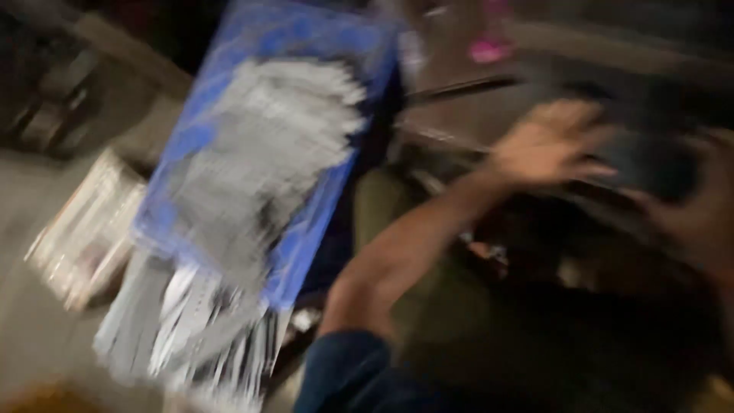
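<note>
Both hands grip a dark block [650, 164]: left hand [547, 145] spread on its left end, right hand [699, 218] cupping the right. Its long axis runs between them; facing too blurred. Far left lies a blue tray [321, 229].

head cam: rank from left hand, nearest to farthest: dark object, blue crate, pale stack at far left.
From the left hand:
1. Dark object, just to its right, touching the fingers; too blurred to identify.
2. Blue crate of grey pieces, to its left, mid-frame.
3. Pale stack, far left, beyond the crate.
</note>
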